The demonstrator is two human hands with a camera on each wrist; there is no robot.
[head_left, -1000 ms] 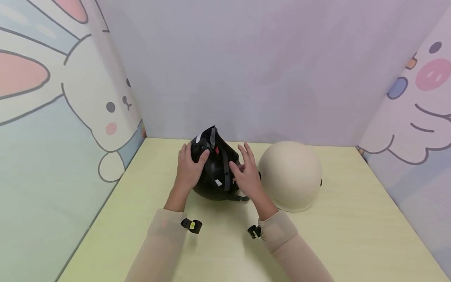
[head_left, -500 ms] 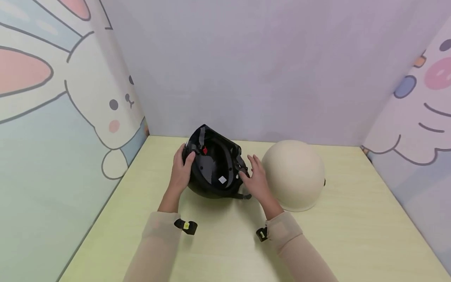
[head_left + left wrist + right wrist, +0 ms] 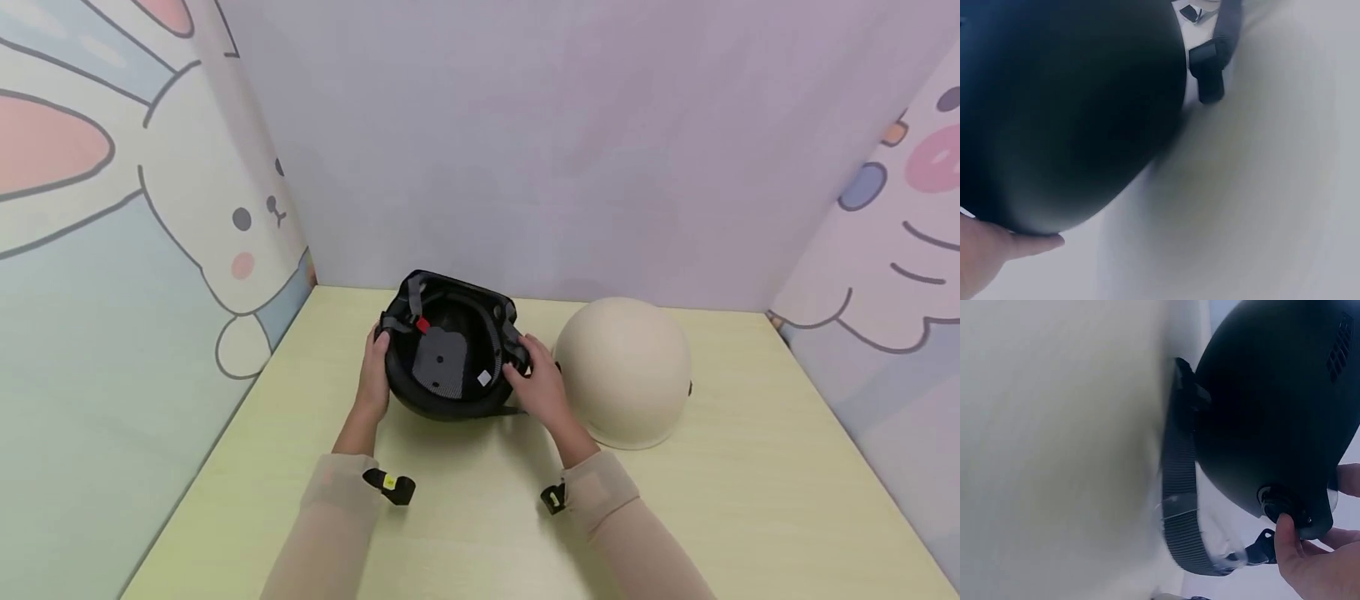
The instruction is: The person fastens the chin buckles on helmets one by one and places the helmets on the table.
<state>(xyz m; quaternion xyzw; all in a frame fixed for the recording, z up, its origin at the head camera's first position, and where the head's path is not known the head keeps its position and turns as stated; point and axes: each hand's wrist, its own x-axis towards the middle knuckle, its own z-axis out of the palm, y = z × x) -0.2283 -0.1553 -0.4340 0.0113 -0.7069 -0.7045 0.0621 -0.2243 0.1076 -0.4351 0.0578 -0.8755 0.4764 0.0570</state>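
A black helmet (image 3: 438, 358) rests with its open side turned up toward the head camera, showing a dark padded lining, grey straps and a red buckle piece (image 3: 423, 324). My left hand (image 3: 372, 375) grips its left rim, thumb at the edge; in the left wrist view one finger of that hand lies along the smooth shell (image 3: 1072, 119). At the right rim my right hand (image 3: 542, 383) pinches the helmet beside a round side knob (image 3: 1274, 501). A ribbed black strap (image 3: 1180, 506) hangs down from the helmet in the right wrist view.
A cream helmet (image 3: 622, 375) sits dome up on the pale table (image 3: 465, 533), close to the right of my right hand. Behind the table stands a plain lilac backdrop (image 3: 525, 150); cartoon-printed panels flank both sides.
The black helmet has turned so that its inside faces up toward the head camera. My left hand has moved slightly left with it, and my right hand has come onto its right rim.
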